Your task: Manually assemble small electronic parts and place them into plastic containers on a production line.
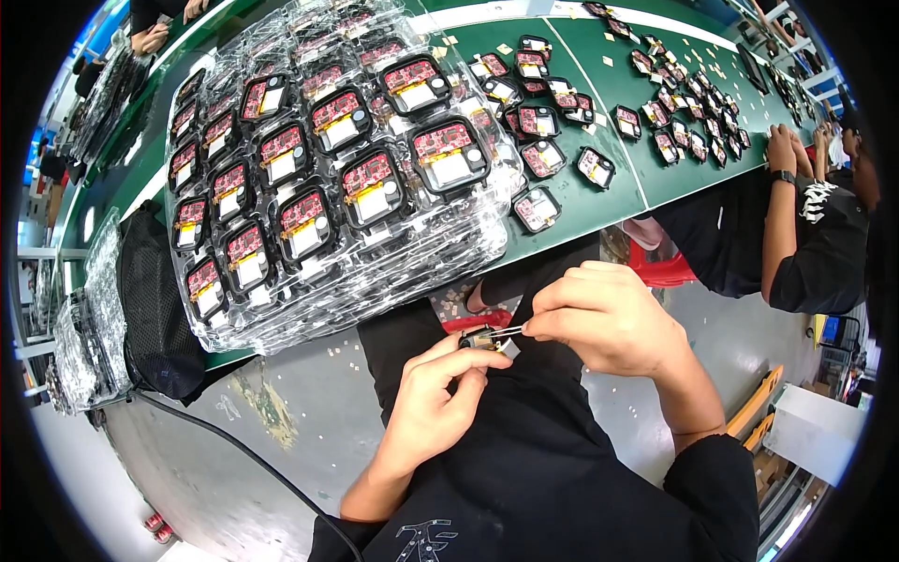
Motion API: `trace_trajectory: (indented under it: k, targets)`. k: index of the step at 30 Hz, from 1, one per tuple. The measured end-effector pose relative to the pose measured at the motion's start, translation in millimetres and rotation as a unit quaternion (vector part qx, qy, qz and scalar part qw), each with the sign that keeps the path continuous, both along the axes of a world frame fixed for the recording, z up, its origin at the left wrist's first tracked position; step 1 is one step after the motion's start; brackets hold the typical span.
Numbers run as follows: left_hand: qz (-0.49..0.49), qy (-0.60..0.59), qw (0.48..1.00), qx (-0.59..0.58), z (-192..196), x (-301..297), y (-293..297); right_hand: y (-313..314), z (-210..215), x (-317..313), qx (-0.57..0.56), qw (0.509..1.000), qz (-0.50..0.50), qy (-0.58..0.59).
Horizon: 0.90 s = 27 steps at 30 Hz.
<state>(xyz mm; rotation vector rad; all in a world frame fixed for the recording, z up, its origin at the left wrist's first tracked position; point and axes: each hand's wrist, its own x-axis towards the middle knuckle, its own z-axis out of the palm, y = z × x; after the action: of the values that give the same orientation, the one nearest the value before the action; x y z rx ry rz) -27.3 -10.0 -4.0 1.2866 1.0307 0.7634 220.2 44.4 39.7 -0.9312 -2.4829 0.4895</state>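
Over my lap, my left hand (438, 405) pinches a small black electronic unit (476, 339) between thumb and fingers. My right hand (609, 320) comes in from the right, closed around a pair of metal tweezers (507, 332). The tweezer tips reach the unit; a pale piece shows at its right side, too small to make out. At the upper left, nearest to my left hand, rises a stack of clear plastic trays (393, 253). Black-framed units with red circuit boards (373, 187) and white blocks sit in its pockets.
Many similar units (536, 210) lie loose on the green table (599, 201), with small pale scraps around them. A co-worker's arm (779, 211) rests at the right. A black mesh bag (154, 300) and black cable (234, 440) are at the left. A red stool (660, 265) stands under the table.
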Motion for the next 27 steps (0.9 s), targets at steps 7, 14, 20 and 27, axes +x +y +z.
trace_trajectory:
  k: [7, 14, 20, 27]
  targets:
    - [0.001, 0.017, 1.000, 0.002, 3, -1, 2, -1, 2, 3, -0.014, 0.999, -0.009, 0.028]
    - [0.004, 0.015, 1.000, 0.002, 4, 0, 3, -6, 3, -4, 0.057, 0.998, -0.007, -0.004]
    - [-0.011, 0.007, 1.000, -0.011, 5, 0, 0, 2, 0, 5, -0.013, 0.999, 0.012, 0.033]
    - [0.004, 0.002, 1.000, -0.003, 3, 0, 1, -1, 0, 5, 0.027, 0.999, 0.000, 0.027]
